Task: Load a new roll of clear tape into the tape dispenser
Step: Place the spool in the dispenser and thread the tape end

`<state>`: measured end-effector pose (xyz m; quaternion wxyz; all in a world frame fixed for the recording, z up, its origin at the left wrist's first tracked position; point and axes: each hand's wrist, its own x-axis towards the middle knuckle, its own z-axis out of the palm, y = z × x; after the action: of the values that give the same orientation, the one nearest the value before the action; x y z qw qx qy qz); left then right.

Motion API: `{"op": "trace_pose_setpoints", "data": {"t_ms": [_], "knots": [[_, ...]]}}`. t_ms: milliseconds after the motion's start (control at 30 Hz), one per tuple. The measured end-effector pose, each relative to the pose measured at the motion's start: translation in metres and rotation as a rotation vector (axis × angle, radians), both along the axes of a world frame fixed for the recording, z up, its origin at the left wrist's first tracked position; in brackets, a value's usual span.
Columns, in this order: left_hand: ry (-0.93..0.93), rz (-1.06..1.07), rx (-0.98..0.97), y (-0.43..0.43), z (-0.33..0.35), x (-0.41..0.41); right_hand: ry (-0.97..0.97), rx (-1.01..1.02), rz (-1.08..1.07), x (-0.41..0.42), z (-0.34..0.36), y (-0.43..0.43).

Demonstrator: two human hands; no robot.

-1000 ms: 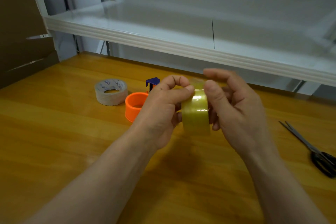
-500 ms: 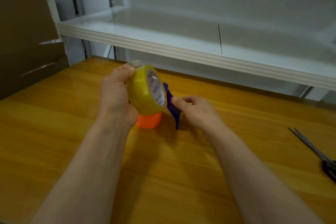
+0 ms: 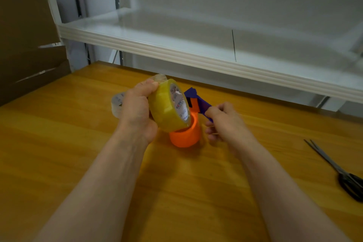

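My left hand [image 3: 137, 111] grips a full yellowish roll of clear tape [image 3: 167, 106], held tilted with its printed core facing right, a loose tape end sticking up at the thumb. Directly below and right of the roll is the tape dispenser [image 3: 186, 134], an orange drum with a blue handle and frame. My right hand [image 3: 221, 121] grips the blue handle, fingers curled round it. The roll's lower edge overlaps the orange drum's top; whether they touch is hidden.
A second, paler tape roll [image 3: 117, 104] lies on the wooden table [image 3: 59, 153] behind my left hand. Black-handled scissors [image 3: 337, 171] lie at the right edge. A white shelf [image 3: 196, 59] overhangs the table's back. Cardboard stands at the far left.
My left hand carried the roll leftward from between both hands to above the orange drum. My right hand let go of the roll and took the blue handle, tilting the dispenser up.
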<state>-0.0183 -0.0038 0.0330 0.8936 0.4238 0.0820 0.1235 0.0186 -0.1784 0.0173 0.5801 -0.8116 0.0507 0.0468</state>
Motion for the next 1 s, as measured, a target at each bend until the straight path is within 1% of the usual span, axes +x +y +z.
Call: {"op": "trace_pose_setpoints", "data": {"t_ms": [133, 267, 333, 400, 467, 567, 700, 900, 1000], "knots": [[0.021, -0.059, -0.009, -0.009, 0.001, -0.004, -0.018, 0.306, -0.025, -0.017, 0.001, -0.017], [0.063, -0.084, -0.018, -0.01, 0.001, -0.006, -0.101, 0.493, -0.079, -0.03, 0.002, -0.028], [0.075, -0.071, -0.011, -0.011, 0.002, -0.006, -0.192, 0.551, -0.118, -0.033, 0.003, -0.032], [0.084, -0.066, -0.013, -0.013, 0.001, -0.007, -0.347, 0.485, -0.157, -0.038, 0.006, -0.031], [0.09, -0.071, -0.014, -0.017, 0.0, -0.007, -0.535, 0.361, -0.172, -0.045, 0.008, -0.025], [0.096, -0.07, -0.016, -0.024, -0.001, -0.008, -0.725, 0.213, -0.114, -0.057, 0.008, -0.013], [0.096, -0.087, -0.02, -0.031, -0.003, -0.008, -0.813, 0.036, -0.056, -0.061, -0.002, 0.001], [0.105, -0.121, -0.024, -0.039, -0.005, -0.008, -0.975, -0.204, -0.074, -0.058, -0.009, 0.007], [0.109, -0.12, -0.043, -0.038, -0.005, -0.007, -0.977, -0.199, -0.03, -0.057, -0.011, 0.006]]}}
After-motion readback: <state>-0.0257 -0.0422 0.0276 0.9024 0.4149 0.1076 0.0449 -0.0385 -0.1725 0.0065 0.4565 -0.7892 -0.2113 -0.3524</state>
